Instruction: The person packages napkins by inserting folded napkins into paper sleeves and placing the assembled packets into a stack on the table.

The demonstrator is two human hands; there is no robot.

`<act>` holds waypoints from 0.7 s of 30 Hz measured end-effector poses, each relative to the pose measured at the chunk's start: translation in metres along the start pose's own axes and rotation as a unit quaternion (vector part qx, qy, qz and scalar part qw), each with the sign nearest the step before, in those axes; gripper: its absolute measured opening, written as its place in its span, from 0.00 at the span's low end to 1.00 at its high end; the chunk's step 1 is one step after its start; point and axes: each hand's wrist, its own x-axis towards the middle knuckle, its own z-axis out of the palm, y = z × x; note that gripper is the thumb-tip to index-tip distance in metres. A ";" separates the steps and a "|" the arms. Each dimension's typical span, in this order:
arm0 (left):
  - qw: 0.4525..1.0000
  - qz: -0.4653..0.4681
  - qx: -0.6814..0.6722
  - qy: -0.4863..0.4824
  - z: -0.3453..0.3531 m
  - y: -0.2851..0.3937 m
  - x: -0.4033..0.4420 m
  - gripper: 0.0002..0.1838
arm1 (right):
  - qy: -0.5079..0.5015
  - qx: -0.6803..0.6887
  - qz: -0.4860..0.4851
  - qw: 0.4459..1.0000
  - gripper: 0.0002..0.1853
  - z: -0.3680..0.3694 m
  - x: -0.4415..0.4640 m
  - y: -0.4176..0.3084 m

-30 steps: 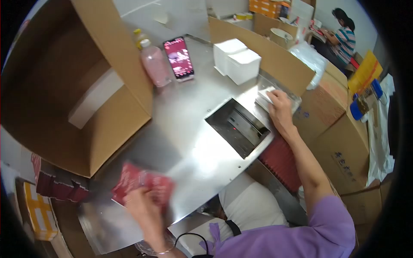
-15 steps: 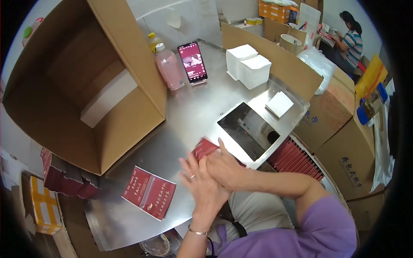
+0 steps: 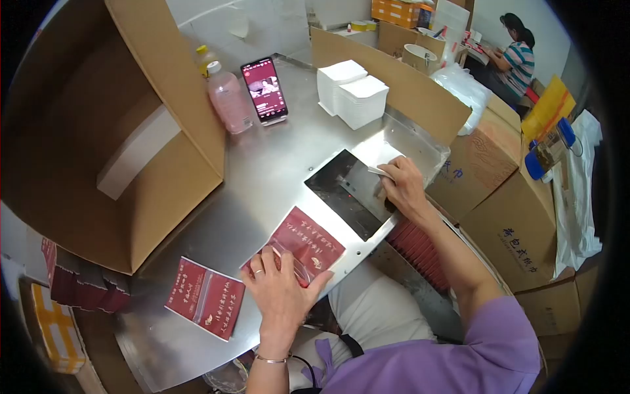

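Left hand [image 3: 279, 295]: fingers spread, pressing red printed packet [image 3: 314, 238] on table [image 3: 266, 164]. Right hand [image 3: 405, 187]: fingers pinching thin white napkin stack [image 3: 376, 171] by table opening [image 3: 338, 194]. Likely handling step; next move calls for steady pinch, packet kept flat.

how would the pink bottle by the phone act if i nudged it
The pink bottle stands tall and narrow, so a high push could tip it. It looks liquid-filled, so probably weighty. It may slide on the smooth metal tabletop.
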 end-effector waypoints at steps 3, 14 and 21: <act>0.998 -0.033 0.006 -0.056 -0.010 0.005 -0.003 0.31 | 0.008 0.031 0.026 0.999 0.14 0.003 0.001 0.001; 0.984 -0.051 -0.153 -0.070 -0.015 -0.005 -0.015 0.36 | -0.207 0.169 -0.312 0.912 0.22 -0.014 -0.065 -0.158; 0.987 -0.072 -0.138 -0.046 0.010 0.020 -0.003 0.48 | -0.102 0.053 -0.170 0.979 0.06 0.092 -0.010 -0.156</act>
